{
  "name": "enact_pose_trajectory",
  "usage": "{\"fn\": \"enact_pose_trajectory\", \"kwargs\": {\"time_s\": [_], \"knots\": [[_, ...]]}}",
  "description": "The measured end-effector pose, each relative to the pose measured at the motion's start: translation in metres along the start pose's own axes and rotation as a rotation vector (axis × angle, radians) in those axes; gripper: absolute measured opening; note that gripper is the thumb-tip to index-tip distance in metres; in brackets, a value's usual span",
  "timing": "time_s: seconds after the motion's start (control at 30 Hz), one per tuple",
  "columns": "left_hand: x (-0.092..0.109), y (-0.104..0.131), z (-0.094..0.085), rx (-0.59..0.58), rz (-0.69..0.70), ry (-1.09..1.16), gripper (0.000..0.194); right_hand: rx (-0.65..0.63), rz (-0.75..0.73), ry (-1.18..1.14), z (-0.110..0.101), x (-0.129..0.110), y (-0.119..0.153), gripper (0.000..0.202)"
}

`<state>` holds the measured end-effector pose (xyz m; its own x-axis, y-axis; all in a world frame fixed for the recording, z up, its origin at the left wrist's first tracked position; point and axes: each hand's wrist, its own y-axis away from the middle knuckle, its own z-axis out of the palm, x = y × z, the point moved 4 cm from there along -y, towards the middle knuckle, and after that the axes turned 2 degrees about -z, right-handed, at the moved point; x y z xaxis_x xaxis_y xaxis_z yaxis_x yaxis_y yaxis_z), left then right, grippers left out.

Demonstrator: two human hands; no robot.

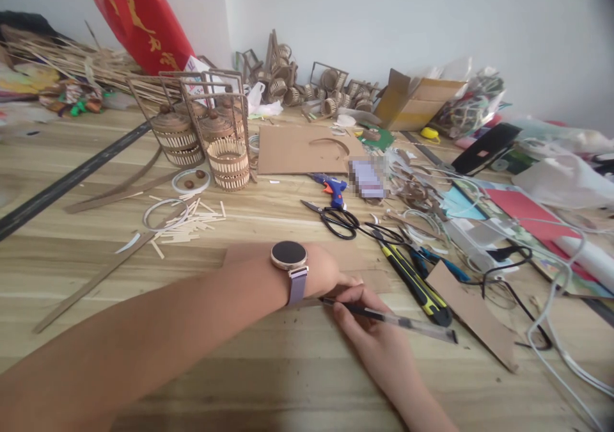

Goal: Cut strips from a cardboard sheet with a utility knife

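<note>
My right hand [371, 326] grips a pen [407, 322] with a dark barrel and a clear end. The pen lies at a low slant, its tip pointing left beside my left hand. My left hand [323, 275] rests on a piece of brown cardboard [244, 253], the forearm reaching across from the left. A smartwatch [288, 255] on a purple strap is on that wrist. Most of the left fingers are hidden behind the hand; only a little of them shows near the right hand. The wrist also covers part of the cardboard.
Black-handled scissors [338, 221], a blue glue gun [330, 187] and a yellow-black utility knife [417, 281] lie beyond my hands. Thin wooden sticks [192, 224] are scattered at left, near small slatted baskets [228, 163]. A cardboard sheet [297, 150] lies farther back. White cables [551, 291] loop at right.
</note>
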<state>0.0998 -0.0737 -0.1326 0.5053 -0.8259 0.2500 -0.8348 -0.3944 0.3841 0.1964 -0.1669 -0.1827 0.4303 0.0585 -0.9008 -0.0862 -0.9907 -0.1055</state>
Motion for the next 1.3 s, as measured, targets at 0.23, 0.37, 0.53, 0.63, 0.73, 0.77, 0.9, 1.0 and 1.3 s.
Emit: {"fn": "enact_pose_trajectory", "kwargs": {"time_s": [0.23,0.37,0.53,0.63,0.73,0.77,0.9,1.0,1.3], "knots": [[0.006,0.004,-0.004,-0.232,-0.085,-0.113,0.083,0.054,-0.024,0.103,-0.020,0.002,-0.003,0.023],[0.009,0.014,-0.013,-0.267,-0.119,-0.136,0.084,0.217,0.004,0.355,-0.065,0.016,0.000,0.024],[0.010,0.015,-0.016,-0.252,-0.099,-0.124,0.083,0.426,0.008,0.506,-0.101,0.019,0.011,0.026],[0.010,0.012,-0.013,-0.231,-0.104,-0.104,0.081,0.425,-0.083,0.506,-0.091,0.010,0.010,0.027],[0.010,0.011,-0.013,-0.213,-0.096,-0.099,0.081,0.189,-0.120,0.516,-0.068,0.007,0.001,0.030],[0.010,0.012,-0.014,-0.215,-0.093,-0.100,0.082,0.107,-0.127,0.508,-0.062,0.007,-0.002,0.031],[0.000,0.018,-0.009,-0.229,-0.021,-0.131,0.086,-0.034,-0.107,0.477,-0.058,0.013,-0.006,0.035],[-0.016,0.030,0.003,-0.218,0.064,-0.169,0.083,-0.020,-0.114,0.481,-0.067,0.022,-0.010,0.037],[-0.052,0.083,0.019,-0.190,0.013,-0.146,0.079,-0.091,-0.147,0.412,-0.075,0.029,-0.024,0.037]]}}
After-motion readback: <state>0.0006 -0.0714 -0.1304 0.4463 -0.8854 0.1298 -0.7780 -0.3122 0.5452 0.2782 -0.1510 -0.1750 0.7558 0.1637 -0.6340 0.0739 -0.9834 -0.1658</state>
